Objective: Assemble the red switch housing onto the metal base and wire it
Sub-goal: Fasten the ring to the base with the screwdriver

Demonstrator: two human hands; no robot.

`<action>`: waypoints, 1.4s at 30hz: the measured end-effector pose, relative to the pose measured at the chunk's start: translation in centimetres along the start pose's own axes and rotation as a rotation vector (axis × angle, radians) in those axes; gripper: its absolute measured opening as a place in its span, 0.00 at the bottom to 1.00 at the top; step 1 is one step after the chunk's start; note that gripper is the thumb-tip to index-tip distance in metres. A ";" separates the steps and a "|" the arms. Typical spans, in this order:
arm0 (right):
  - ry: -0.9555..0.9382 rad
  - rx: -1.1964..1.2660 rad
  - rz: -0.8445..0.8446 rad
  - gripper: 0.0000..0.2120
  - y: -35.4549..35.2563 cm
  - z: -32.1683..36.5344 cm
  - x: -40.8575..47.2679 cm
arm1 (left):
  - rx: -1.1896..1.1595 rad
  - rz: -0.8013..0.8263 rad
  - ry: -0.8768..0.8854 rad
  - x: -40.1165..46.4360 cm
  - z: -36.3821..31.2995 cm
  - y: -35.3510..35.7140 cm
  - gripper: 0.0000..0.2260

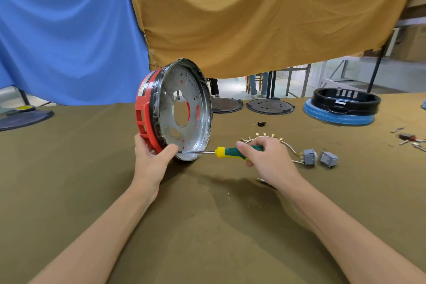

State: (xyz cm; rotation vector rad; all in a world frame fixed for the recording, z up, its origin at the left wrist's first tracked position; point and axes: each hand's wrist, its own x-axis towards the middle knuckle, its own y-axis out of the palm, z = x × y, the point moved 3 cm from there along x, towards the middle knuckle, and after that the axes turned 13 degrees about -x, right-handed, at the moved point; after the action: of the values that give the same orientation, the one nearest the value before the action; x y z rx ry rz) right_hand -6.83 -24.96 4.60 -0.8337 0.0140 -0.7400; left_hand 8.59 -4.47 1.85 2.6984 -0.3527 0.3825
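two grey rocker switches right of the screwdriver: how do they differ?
Wiring: the left grey plastic switch block has pale wires running from its left side toward the brass-terminal harness; the right grey plastic switch block shows no wires.
Place: the left one lies closer to the right hand; the right one lies farther out.
Shared: same grey colour, boxy shape, similar size, both lying untouched on the olive cloth table.

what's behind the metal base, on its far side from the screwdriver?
The red switch housing sits against the back of the metal base; red shows through the base's holes. The left hand grips both at the bottom. Any fasteners or wiring between them are hidden.
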 end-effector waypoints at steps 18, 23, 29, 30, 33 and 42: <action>-0.010 0.233 0.082 0.08 0.2 0.1 0.0 | -0.026 -0.016 -0.018 0.0 0.1 0.0 0.21; 0.038 0.192 0.081 0.12 0.5 -0.2 0.1 | -0.001 -0.003 -0.009 -0.2 -0.2 0.1 0.22; 0.106 0.195 0.125 0.16 0.5 -0.4 0.2 | 0.034 0.009 -0.012 -0.6 -0.7 0.2 0.25; 0.106 0.198 0.133 0.16 0.5 -0.4 0.2 | 0.036 0.010 -0.013 -0.6 -0.7 0.2 0.25; 0.064 0.191 0.132 0.15 0.6 -0.1 0.0 | 0.013 0.005 -0.023 -0.3 -0.3 0.0 0.23; -0.011 0.297 0.154 0.06 0.3 0.3 -0.1 | -0.042 0.013 -0.040 0.0 0.1 0.1 0.21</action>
State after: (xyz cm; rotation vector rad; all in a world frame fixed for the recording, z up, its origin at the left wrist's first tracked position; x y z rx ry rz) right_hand -6.62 -24.52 4.58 -0.5459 -0.0407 -0.5752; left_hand 8.61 -4.56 1.78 2.6668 -0.3860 0.3213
